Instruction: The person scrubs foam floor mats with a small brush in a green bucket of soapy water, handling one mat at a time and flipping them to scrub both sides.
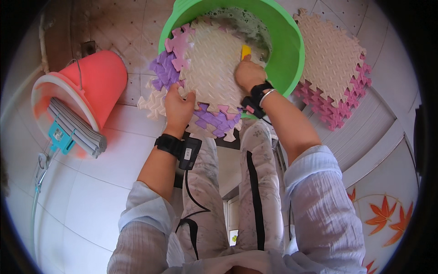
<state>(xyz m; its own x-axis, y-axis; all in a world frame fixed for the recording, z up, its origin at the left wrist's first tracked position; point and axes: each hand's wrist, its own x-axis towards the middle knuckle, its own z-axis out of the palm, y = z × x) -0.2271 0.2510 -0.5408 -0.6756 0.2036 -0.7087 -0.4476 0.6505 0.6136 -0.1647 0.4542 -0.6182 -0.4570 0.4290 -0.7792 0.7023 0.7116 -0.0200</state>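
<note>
A cream foam puzzle mat (212,64) lies on top of several others, with purple foam mats (163,69) and a pink one (179,45) showing at the edges. The mats rest tilted in a green basin (285,43) of soapy water (242,23), their near edge over the rim toward my knees. My left hand (179,107) grips the near left edge of the mats, thumb on top and fingers hidden beneath. On the top mat's right side, my right hand (250,74) is closed round a yellow object (246,51); only its end shows, so its kind is unclear.
More foam mats, cream (328,55) over pink (335,112), are piled right of the basin. At left a red bucket (98,84) lies tipped on the tiles, with a grey sponge mop head (77,128) at its mouth. A cable hangs from my left wrist device (189,153).
</note>
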